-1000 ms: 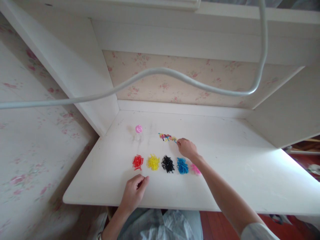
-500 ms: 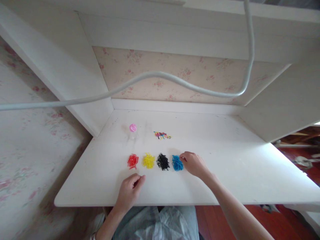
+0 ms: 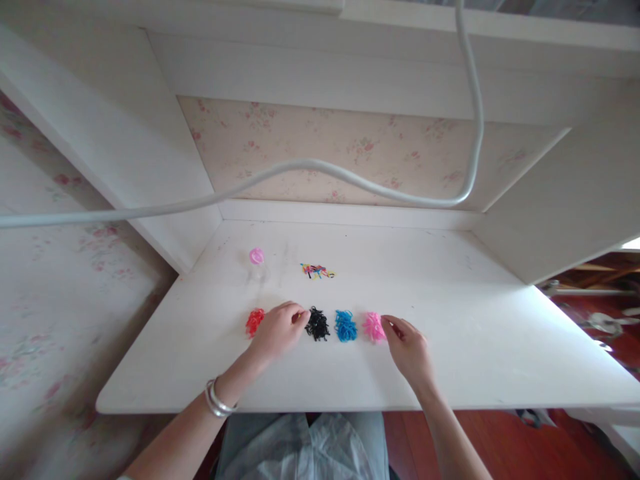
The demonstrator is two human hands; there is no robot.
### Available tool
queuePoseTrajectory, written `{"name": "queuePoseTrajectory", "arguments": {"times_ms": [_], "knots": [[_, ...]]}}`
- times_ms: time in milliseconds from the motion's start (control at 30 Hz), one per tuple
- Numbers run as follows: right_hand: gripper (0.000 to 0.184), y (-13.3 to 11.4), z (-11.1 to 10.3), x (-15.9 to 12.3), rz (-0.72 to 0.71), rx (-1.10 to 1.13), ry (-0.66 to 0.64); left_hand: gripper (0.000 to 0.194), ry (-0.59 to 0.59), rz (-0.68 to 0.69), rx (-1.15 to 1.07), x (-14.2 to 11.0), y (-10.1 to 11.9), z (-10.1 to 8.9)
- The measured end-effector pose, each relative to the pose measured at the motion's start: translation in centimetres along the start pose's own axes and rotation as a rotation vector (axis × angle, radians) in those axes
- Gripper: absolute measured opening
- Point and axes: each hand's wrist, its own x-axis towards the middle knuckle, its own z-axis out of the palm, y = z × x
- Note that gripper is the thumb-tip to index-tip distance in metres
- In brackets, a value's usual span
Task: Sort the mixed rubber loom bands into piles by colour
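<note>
Small rubber bands lie in a row of colour-sorted piles on the white desk. My left hand (image 3: 281,328) is closed in a pinch, its fingertips at the left edge of the black rubber bands (image 3: 317,324). It hides the yellow pile and covers part of the red rubber bands (image 3: 255,323). The fingertips of my right hand (image 3: 411,345) are pinched together at the right edge of the pink rubber bands (image 3: 373,327). Whatever either pinch holds is too small to make out. Between the hands sit the blue rubber bands (image 3: 345,326).
Behind the row lies a mixed-colour heap of rubber bands (image 3: 317,271). A clear container with a pink top (image 3: 257,257) stands at the back left. Across the upper view runs a pale cable (image 3: 310,165). White panels enclose the desk (image 3: 450,320) at both sides.
My left hand has moved up and right, from in front of the red and yellow piles to over the yellow pile. My right hand has shifted away from the blue pile, uncovering the pink one.
</note>
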Motion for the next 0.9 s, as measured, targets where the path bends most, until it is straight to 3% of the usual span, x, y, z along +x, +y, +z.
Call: {"name": "queuePoseTrajectory", "arguments": {"times_ms": [167,400,600,900], "knots": [[0.039,2.6,1.4,-3.0,0.197,0.084,0.089,0.023,-0.029,-0.054,0.173,5.7,1.6,2.3],[0.041,2.5,1.9,-3.2,0.137,0.116,0.04,0.025,-0.005,-0.14,0.254,10.5,1.9,5.9],[0.044,2.7,1.7,-2.8,0.14,0.142,0.043,0.027,0.018,-0.167,0.283,12.1,1.7,7.4],[0.041,2.7,1.7,-2.7,0.154,0.141,0.033,0.029,0.035,-0.221,0.292,13.0,1.5,7.7]]}}
